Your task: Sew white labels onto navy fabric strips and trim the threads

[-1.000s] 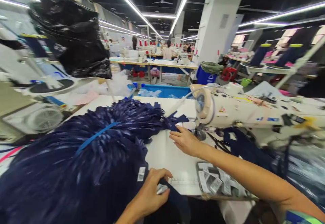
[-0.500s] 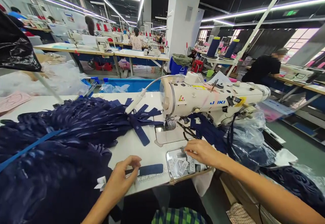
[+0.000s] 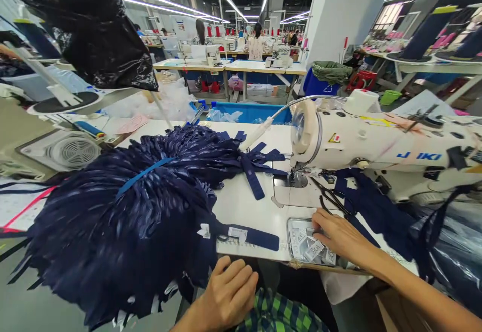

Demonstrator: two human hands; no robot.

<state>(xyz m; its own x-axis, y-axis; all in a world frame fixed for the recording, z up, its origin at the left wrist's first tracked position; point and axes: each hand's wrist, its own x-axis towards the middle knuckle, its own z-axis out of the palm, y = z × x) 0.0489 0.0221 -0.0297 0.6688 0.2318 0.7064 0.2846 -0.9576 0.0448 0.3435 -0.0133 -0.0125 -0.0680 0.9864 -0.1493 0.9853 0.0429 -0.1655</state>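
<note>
My left hand [image 3: 229, 289] is off the table's front edge, its fingers curled in and no object showing in them. Just beyond it, a navy fabric strap [image 3: 263, 239] lies flat with a white label [image 3: 237, 233] on top. My right hand [image 3: 339, 234] reaches over a shallow metal tray [image 3: 289, 236] of printed white labels [image 3: 312, 249]. Its fingers are bent together at the labels; what they pinch is hidden. Behind this hand lie black scissors [image 3: 329, 196]. A large bundle of navy straps [image 3: 143, 231], tied with a blue band [image 3: 141, 176], spreads on the left.
A white sewing machine [image 3: 376, 146] stands at the right, with navy fabric [image 3: 376, 206] under its arm. A lamp on a bent neck [image 3: 256, 133] hangs over the strap ends. A black plastic bag [image 3: 101, 35] hangs upper left. Other people sit at machines farther back.
The view has turned left. My left hand has drawn back from the navy strap and curled its fingers, baring the white label. My right hand stays at the label tray.
</note>
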